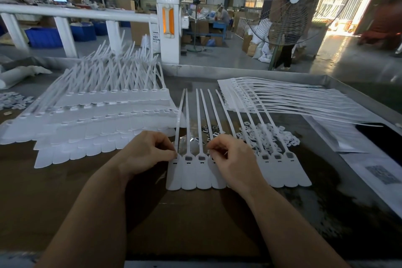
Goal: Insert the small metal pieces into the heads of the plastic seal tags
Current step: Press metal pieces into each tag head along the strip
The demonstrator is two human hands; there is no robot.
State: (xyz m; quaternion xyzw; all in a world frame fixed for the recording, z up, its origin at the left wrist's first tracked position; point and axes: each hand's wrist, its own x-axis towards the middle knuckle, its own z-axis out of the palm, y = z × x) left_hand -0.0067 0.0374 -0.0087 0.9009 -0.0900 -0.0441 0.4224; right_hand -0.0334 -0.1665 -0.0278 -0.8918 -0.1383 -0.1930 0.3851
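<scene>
Bare counter (195, 213) near me gives free passage. Stacked seal tags (104, 119) block my left; loose metal pieces (204, 135) and white caps (272, 137) crowd ahead.

Not much to report on my end: both forearms are bare all the way up, no sleeves showing anywhere in view. My left hand (146, 152) and right hand (232, 156) have no gloves, rings or watch, just short plain nails where I can see them.

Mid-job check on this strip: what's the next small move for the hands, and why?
Probably press down the piece under the right hand into its tag head, while the left hand pins the strip of seal tags at its left end. Both hands' fingertips sit at the row of heads.
</scene>
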